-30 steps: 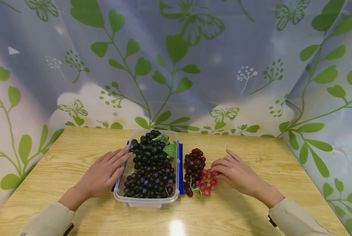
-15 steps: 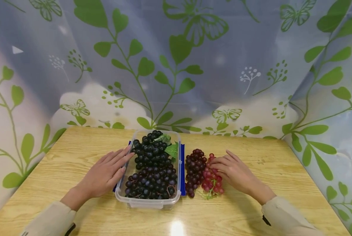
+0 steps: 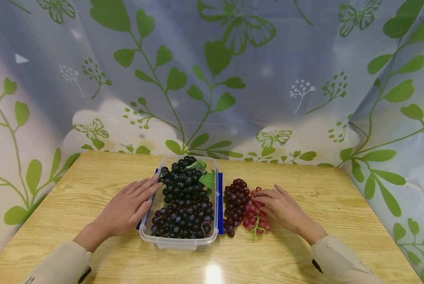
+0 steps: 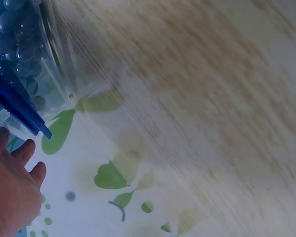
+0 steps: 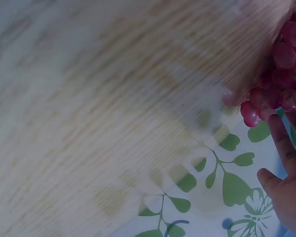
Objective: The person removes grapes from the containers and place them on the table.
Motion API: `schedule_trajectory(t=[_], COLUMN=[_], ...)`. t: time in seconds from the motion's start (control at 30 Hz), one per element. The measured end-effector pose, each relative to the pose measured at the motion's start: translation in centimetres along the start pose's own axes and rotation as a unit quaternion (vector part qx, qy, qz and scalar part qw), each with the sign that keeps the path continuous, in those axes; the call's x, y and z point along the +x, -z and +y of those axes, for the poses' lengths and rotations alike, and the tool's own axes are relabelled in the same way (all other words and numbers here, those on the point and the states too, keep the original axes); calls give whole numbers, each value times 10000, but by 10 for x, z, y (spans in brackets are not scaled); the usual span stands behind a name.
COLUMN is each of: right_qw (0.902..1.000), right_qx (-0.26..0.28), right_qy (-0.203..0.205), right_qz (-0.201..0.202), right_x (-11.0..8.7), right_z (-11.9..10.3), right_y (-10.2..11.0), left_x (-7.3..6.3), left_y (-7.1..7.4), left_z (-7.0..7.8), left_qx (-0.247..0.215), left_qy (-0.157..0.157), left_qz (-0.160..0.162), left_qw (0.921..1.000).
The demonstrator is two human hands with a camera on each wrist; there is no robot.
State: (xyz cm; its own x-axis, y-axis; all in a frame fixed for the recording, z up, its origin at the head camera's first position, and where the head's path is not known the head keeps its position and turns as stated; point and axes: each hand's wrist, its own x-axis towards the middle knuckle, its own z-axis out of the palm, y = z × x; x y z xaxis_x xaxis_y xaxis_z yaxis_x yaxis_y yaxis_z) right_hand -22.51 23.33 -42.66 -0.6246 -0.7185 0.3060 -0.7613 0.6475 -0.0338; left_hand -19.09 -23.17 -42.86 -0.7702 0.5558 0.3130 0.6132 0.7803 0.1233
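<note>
A clear plastic container (image 3: 149, 238) with blue side latches stands on the table, holding black grapes (image 3: 181, 179) with green leaves and dark purple grapes (image 3: 183, 221). My left hand (image 3: 124, 207) lies along its left side, straight fingertips on the rim. In the left wrist view, a blue latch (image 4: 15, 98) is close to those fingers. Right of the container lie dark red grapes (image 3: 236, 201) and, against them, lighter red grapes (image 3: 257, 217) with a green stem toward me. My right hand (image 3: 284, 207) touches the lighter bunch with loosely extended fingers. Its thumb is hidden in the head view.
The wooden table (image 3: 315, 252) runs back to a hanging cloth (image 3: 261, 79) printed with leaves and butterflies. More cloth hangs at both sides. The light-coloured table surface extends on both sides of the arms.
The lighter red grapes have come down beside the dark red ones, their stem now turned toward me. My right fingers have loosened on them. My left hand stays at the container.
</note>
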Motion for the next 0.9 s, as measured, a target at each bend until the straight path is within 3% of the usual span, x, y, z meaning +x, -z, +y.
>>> schedule_trajectory(t=[0.9], right_qw=[9975], right_qx=[291], right_qy=[-629], right_qz=[-126], right_x=[-5], right_z=[-4], right_y=[8], left_x=[1], left_y=[6], left_z=[4], left_qx=[72], left_qy=[28], left_qz=[-99], left_qw=[9999])
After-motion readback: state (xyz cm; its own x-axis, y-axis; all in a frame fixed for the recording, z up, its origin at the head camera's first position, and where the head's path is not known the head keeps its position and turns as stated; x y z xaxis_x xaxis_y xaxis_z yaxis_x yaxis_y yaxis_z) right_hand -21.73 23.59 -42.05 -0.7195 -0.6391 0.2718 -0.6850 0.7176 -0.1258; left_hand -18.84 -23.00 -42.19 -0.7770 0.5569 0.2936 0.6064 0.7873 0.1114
